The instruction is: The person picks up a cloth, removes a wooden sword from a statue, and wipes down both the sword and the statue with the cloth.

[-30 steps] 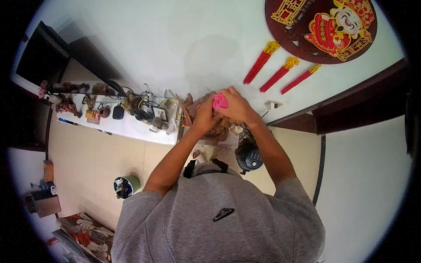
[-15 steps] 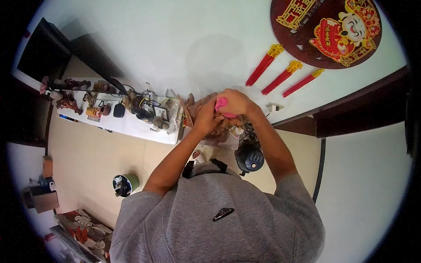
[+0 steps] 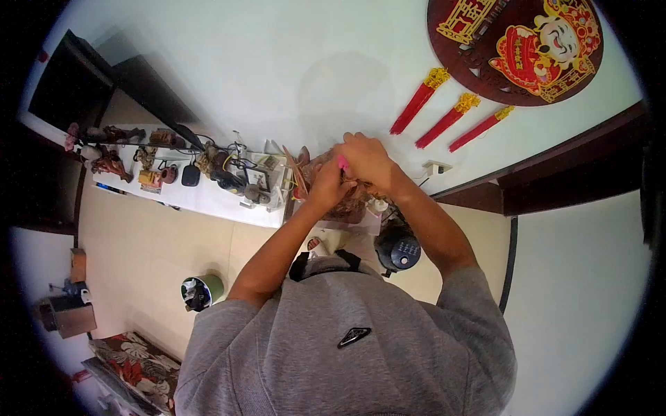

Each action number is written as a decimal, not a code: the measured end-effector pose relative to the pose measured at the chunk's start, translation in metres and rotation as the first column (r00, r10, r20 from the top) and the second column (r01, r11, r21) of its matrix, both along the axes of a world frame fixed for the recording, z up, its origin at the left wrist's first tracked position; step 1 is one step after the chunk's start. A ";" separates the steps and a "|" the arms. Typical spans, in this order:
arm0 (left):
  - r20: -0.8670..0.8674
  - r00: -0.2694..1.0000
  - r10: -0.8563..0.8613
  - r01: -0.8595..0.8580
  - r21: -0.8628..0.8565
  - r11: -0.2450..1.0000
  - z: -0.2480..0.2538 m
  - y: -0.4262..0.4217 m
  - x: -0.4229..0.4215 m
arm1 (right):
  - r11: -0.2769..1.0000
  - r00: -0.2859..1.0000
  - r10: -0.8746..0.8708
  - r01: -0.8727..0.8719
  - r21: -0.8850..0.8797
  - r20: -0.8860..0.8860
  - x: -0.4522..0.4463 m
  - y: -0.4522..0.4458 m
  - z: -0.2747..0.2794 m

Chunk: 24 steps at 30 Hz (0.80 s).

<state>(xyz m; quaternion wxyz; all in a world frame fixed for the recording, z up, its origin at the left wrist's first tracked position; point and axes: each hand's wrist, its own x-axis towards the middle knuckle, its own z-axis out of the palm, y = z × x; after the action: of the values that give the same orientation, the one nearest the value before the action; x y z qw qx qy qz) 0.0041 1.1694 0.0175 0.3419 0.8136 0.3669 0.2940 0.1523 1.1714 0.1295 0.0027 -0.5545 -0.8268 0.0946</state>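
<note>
Hands (image 3: 369, 165) at pink cloth (image 3: 343, 163) — right clutching it, left's grip unclear — plaque (image 3: 482, 55) bears Chinese characters (image 3: 466, 21).

A pale, evenly lit wall (image 3: 277, 76) is marked by soft shadows and hung with a round dark plaque (image 3: 479, 55), from which three red tassels (image 3: 440, 128) are suspended, with a socket (image 3: 437, 168) set below them. A long white cabinet (image 3: 229, 205) is placed against it at left, its top crowded with ornaments, and a black screen (image 3: 66, 83) is seen above its far end. The beige tiled floor (image 3: 146, 239) is bordered at right by a dark skirting strip (image 3: 509, 256), and leaf-patterned upholstery (image 3: 135, 367) is glimpsed at lower left.
</note>
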 end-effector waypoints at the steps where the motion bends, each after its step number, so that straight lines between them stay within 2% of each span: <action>1: 0.033 0.999 -0.007 0.007 -0.007 1.000 0.000 -0.001 0.000 | 1.000 1.000 0.007 -0.007 0.016 0.003 -0.001 -0.002 0.000; 4: 0.119 0.993 -0.020 0.022 -0.022 1.000 0.003 -0.002 0.001 | 1.000 1.000 -0.021 0.021 0.021 0.017 -0.003 -0.005 0.001; 6: 0.158 0.988 -0.004 0.009 -0.028 1.000 0.009 -0.003 0.002 | 0.997 0.999 -0.019 0.023 0.079 -0.046 -0.002 -0.011 0.000; 10: 0.042 0.999 0.014 -0.016 0.043 0.999 0.015 -0.004 0.000 | 0.940 0.987 -0.133 0.155 0.305 -0.091 0.009 -0.007 -0.011; 13: 0.038 0.998 0.052 -0.054 0.054 0.997 -0.002 -0.004 0.002 | 0.908 0.911 -0.341 0.383 0.169 -0.233 0.041 0.003 -0.001; 14: 0.067 0.997 0.044 -0.047 0.049 0.998 -0.005 -0.003 0.002 | 0.908 0.879 -0.335 0.397 0.131 -0.340 0.048 0.002 -0.003; 17: 0.086 0.996 0.037 -0.034 -0.034 0.999 0.001 -0.004 0.003 | 0.973 0.798 -0.207 0.229 -0.032 -0.567 0.052 -0.004 -0.014; 18: 0.079 0.996 0.036 -0.030 -0.074 0.997 0.006 -0.005 0.003 | 0.978 0.806 -0.188 0.206 -0.033 -0.562 0.048 -0.008 -0.021; 20: 0.066 0.998 0.006 -0.004 -0.036 0.999 0.018 -0.006 0.001 | 0.987 0.818 -0.150 0.157 -0.036 -0.555 0.036 -0.012 -0.039; 23: 0.058 0.998 0.022 -0.022 0.005 1.000 0.010 -0.005 0.000 | 0.921 0.598 -0.355 0.356 -0.159 -0.719 0.050 0.001 -0.087; 24: 0.061 0.997 0.037 -0.038 0.016 0.999 0.009 -0.006 0.000 | 0.904 0.620 -0.367 0.414 -0.108 -0.693 0.053 -0.001 -0.090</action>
<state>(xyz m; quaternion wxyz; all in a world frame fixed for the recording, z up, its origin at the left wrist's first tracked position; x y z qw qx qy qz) 0.0042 1.1635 0.0270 0.3403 0.8002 0.3691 0.3279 0.2051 1.1701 0.0392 0.3526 -0.6423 -0.6254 0.2684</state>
